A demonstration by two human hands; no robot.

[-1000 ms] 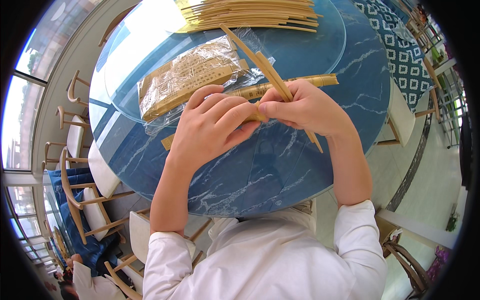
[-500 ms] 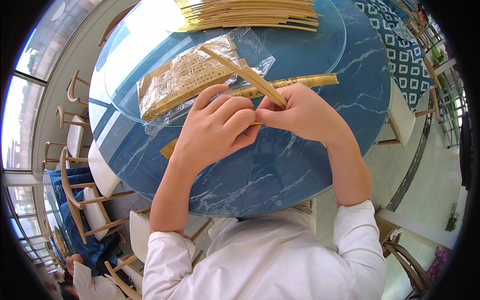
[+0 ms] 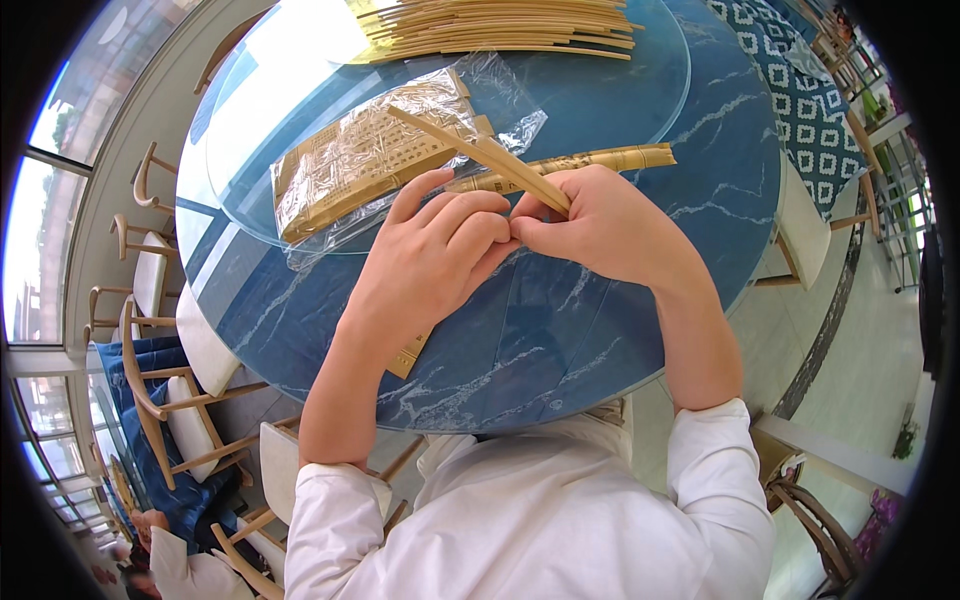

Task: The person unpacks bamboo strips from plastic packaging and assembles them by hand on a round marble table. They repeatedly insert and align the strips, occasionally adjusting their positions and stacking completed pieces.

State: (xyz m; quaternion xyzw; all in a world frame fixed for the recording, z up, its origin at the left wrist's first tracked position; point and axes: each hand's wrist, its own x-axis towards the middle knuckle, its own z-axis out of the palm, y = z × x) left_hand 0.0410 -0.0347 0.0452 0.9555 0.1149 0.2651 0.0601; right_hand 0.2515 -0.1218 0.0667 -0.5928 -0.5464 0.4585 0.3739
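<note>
Chopsticks [image 3: 482, 153] (pale wood) in right hand [image 3: 598, 222]

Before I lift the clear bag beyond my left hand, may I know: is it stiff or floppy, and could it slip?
The bag is probably floppy at its wrinkled, loose right end. The packets inside lie flat, so that part may feel firmer and seems unlikely to roll. Its shiny surface might slide on the smooth glass.

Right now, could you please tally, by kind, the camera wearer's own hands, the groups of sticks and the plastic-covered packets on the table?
Left hand and right hand: 2
Held sticks and stick pile: 2
Plastic-covered packet: 1
Total: 5
</note>
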